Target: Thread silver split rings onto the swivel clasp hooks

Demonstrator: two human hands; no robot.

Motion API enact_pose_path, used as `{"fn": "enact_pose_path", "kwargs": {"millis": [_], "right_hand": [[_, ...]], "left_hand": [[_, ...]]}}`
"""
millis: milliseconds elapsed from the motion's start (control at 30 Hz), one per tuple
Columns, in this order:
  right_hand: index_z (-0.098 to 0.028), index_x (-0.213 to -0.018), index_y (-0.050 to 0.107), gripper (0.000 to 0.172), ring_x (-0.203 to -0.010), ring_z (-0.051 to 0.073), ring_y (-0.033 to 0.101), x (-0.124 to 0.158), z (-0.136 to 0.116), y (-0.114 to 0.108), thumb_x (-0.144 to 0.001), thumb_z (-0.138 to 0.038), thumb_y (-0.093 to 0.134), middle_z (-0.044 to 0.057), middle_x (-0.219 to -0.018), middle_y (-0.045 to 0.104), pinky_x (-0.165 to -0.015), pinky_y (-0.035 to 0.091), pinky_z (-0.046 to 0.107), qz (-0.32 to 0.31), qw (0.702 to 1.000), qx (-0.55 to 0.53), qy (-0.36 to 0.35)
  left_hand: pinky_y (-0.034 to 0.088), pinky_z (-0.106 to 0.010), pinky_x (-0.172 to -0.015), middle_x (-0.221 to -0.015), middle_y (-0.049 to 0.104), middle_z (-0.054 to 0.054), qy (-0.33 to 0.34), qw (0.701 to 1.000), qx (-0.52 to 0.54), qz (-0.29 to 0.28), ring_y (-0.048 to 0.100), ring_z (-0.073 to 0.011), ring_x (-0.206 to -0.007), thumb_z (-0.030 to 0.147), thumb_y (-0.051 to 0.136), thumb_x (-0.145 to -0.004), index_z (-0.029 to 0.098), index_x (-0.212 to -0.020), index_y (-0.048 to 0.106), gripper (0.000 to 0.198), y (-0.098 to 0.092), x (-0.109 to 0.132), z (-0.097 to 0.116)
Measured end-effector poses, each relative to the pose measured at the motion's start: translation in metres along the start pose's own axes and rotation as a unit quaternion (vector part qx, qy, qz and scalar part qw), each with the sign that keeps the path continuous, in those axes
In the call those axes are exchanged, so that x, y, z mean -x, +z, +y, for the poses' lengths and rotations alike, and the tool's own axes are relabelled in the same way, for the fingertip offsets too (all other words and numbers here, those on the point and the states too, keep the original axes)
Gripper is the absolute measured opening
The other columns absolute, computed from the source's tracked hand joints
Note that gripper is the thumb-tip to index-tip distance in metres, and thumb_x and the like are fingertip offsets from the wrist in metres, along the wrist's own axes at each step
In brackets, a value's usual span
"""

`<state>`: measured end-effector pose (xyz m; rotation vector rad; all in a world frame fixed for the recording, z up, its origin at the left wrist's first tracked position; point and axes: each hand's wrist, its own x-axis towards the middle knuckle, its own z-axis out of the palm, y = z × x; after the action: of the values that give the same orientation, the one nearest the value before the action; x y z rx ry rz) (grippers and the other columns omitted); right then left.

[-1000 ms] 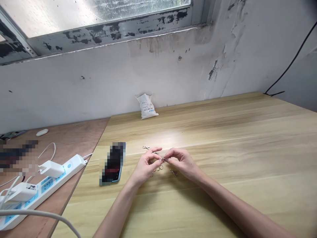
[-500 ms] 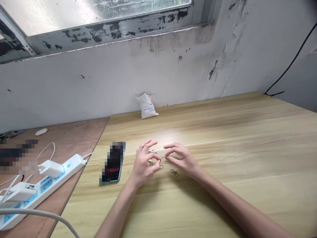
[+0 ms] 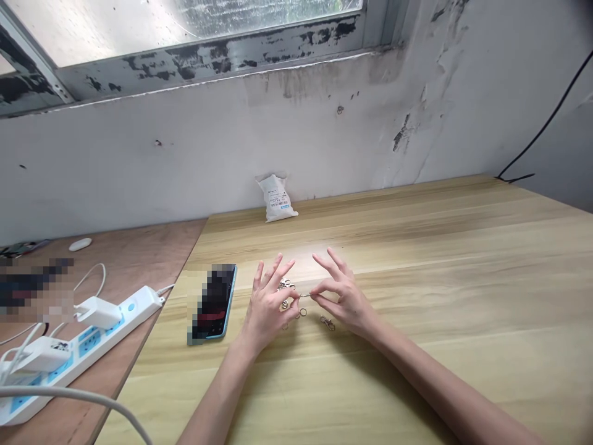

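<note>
Several small metal key rings and swivel clasps lie on the pale wood tabletop between my hands. My left hand [image 3: 267, 306] hovers over them with its fingers spread, close to a clustered clasp [image 3: 286, 285] and a ring [image 3: 302, 312]. Its palm hides part of the cluster. A thin metal clasp [image 3: 304, 295] sits at the fingertips of my right hand [image 3: 341, 300], pinched between thumb and finger as far as I can see. Another clasp [image 3: 327, 322] lies just below that hand, not touched.
A phone [image 3: 213, 301] in a blue case lies left of my hands on the pale table [image 3: 417, 259]. A white power strip [image 3: 111, 327] with plugged-in adapters sits on a darker wood table [image 3: 152, 253]. A white packet [image 3: 277, 199] leans against the stained wall.
My hands were close together with fingers curled around the small metal pieces. Now the fingers of both hands have spread wider, and more of the rings and clasps show below them.
</note>
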<state>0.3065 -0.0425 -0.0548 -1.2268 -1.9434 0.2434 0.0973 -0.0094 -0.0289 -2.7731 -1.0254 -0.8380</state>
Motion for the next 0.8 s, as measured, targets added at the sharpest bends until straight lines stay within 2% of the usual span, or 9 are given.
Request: {"fn": "enact_pose_path", "kwargs": {"millis": [433, 800], "right_hand": [[-0.024, -0.079, 0.072, 0.014, -0.145, 0.036, 0.019, 0.0032, 0.0046, 0.0050, -0.089, -0.027, 0.062, 0.008, -0.149, 0.044, -0.108, 0.024, 0.071, -0.001, 1.000, 0.013, 0.010], [-0.025, -0.080, 0.073, 0.011, -0.143, 0.036, 0.026, 0.0027, 0.0031, 0.0038, -0.088, -0.025, 0.064, 0.009, -0.143, 0.050, -0.106, 0.029, 0.070, 0.005, 1.000, 0.017, -0.016]], "left_hand": [[0.023, -0.061, -0.116, -0.143, 0.053, -0.008, 0.008, 1.000, 0.020, 0.007, 0.034, -0.0302, -0.142, 0.014, 0.063, -0.082, 0.022, -0.071, 0.067, 0.013, 0.0032, 0.0010, 0.0000], [0.022, -0.062, -0.116, -0.142, 0.053, -0.006, 0.007, 1.000, 0.018, 0.004, 0.034, -0.0307, -0.142, 0.013, 0.064, -0.080, 0.022, -0.071, 0.068, 0.013, 0.0040, 0.0011, 0.0005]]}}
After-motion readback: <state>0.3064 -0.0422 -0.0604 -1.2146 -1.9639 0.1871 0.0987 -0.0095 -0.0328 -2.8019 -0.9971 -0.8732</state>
